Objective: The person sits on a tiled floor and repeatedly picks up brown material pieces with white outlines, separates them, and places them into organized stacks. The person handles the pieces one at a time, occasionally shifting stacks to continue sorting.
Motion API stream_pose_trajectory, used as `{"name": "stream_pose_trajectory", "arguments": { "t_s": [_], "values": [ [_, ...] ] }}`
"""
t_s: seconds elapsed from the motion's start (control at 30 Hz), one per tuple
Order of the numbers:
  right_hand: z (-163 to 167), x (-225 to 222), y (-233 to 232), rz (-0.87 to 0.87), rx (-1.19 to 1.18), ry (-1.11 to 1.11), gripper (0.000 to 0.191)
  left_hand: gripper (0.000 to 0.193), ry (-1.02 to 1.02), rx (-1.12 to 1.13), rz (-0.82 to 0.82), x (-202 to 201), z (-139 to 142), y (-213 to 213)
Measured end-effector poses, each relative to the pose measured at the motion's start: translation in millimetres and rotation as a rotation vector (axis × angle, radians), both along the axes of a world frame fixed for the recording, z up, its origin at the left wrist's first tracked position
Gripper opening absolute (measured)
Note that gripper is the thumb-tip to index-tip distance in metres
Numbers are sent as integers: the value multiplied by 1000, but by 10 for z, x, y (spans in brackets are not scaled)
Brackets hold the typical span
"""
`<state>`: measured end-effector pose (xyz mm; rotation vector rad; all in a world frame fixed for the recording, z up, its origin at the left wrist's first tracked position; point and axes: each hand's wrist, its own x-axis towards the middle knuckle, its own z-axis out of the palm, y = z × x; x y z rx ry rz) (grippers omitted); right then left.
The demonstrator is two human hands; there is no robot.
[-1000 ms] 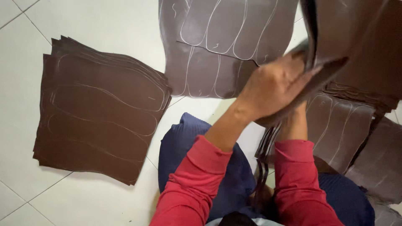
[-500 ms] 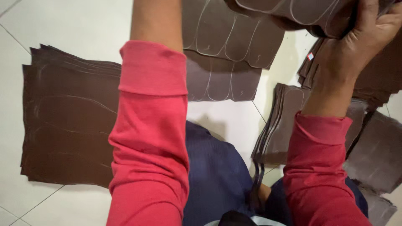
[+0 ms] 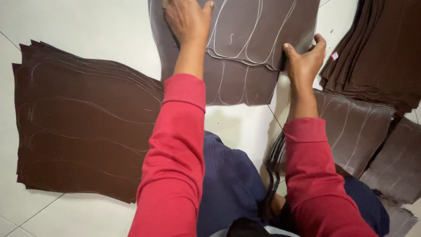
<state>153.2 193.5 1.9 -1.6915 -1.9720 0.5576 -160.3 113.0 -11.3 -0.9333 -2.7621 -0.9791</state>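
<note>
While both hands grip it, a brown marked sheet (image 3: 258,30) is held flat over the middle stack (image 3: 232,83).
Left hand (image 3: 187,19) is pressed on its far edge; right hand (image 3: 305,61) is pinched on its corner.

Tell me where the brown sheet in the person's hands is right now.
The top brown sheet lies at the upper middle of the head view, on the pile ahead of the knees, between the left hand and the right hand gripping its near-right corner.

top sheet (image 3: 258,30): dark brown, pale sole-shaped outlines | left stack (image 3: 83,131): same brown, faint wavy lines | sleeves (image 3: 175,149): red | trousers (image 3: 228,184): navy | floor (image 3: 87,26): plain white tile
</note>
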Motion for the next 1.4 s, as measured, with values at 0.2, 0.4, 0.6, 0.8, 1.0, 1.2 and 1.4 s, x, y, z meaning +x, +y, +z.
{"name": "stream_pose_trajectory", "arguments": {
  "t_s": [0.2,0.4,0.6,0.8,1.0,1.2,1.4],
  "values": [
    [126,-59,118,-135,-287,152,75,53,-219,-38,-36,38,23,54],
    [-16,9,219,-56,-227,-4,56,38,-205,-40,-65,11,30,-5],
    [9,-164,243,-36,-204,92,50,35,-365,-102,-142,31,323,-31],
    [660,-100,-173,71,-334,540,46,43,-352,289,-305,-114,786,-903],
    [364,-155,-918,167,-28,-82,77,75,-282,-199,-133,-13,423,-1673],
    [-46,-478,-1160,-112,-309,-86,64,83,-288,-211,-85,-397,-171,-1682],
    [174,-760,-1139,48,-497,200,51,61,-367,-280,-183,-705,-307,-1790]
  ]
}}
